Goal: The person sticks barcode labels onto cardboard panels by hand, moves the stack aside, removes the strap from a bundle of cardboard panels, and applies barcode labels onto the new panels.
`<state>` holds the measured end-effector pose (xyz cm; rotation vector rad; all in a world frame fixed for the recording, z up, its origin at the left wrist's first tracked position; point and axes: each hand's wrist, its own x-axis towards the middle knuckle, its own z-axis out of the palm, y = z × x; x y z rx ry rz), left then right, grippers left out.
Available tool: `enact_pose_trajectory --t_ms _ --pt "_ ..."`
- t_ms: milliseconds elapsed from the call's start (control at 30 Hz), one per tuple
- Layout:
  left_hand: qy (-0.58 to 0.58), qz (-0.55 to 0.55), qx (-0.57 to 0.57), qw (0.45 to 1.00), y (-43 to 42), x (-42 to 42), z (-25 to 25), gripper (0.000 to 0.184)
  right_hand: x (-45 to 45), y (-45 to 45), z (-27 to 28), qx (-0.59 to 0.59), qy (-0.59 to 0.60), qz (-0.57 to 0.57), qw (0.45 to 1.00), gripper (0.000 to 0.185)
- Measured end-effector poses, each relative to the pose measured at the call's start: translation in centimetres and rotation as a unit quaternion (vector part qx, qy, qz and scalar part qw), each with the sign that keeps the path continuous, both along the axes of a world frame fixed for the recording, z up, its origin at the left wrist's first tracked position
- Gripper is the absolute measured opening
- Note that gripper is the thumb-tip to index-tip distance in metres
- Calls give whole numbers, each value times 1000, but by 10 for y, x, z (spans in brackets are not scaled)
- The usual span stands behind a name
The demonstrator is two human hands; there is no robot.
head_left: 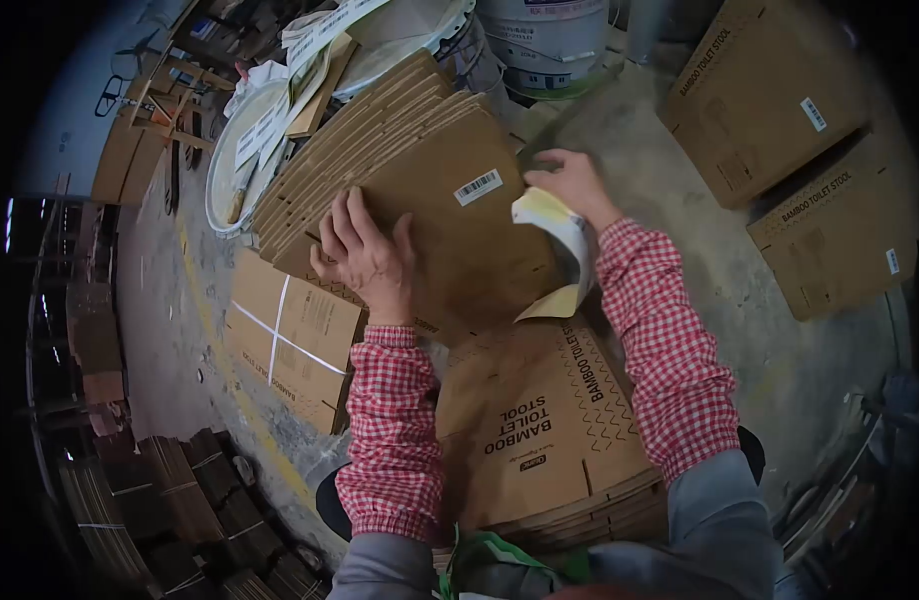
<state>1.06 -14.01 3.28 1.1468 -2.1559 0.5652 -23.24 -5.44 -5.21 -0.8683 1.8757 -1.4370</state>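
Note:
Flattened cardboard boxes (480, 235) lean in a fanned stack in front of me, the nearest one bearing a white barcode label (479, 187). My left hand (368, 250) rests on the face of that nearest box, fingers spread, near its left side. At its right edge, my right hand (572, 187) pinches a curled strip of label paper (578, 248), white on one side and yellowish on the other. The strip's lower end hangs down to the boxes below. Under both arms lies another pile of flat boxes (520, 400), printed "BAMBOO TOILET STOOL".
To the left sits a bundle of boxes tied with white strap (295, 335). Two labelled boxes (770, 100) lie at the right on the concrete floor. Behind the stack are a bucket (545, 45) and a round tub (225, 185) with paper strips. Bundled cardboard (180, 490) fills the lower left.

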Motion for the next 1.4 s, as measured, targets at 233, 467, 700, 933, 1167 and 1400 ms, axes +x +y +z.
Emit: enact_pose_trajectory --t_ms 233,467,700,933,1167,1400 --pt "-93 -112 -2 989 37 17 44 59 -46 94 37 141 -32 -78 986 41" --pt "-127 -332 472 807 112 51 123 31 -47 149 87 27 -81 -27 996 27" --pt "-7 -361 659 659 141 28 125 64 1 146 137 -155 -74 -137 976 23" --pt "306 -367 675 562 158 -42 81 56 53 136 162 -155 -61 -84 982 26" --pt "381 -372 645 548 140 -27 75 37 41 165 174 -94 -64 202 973 43" --pt "163 -355 217 895 146 -16 86 30 61 164 179 -96 -119 249 956 50"
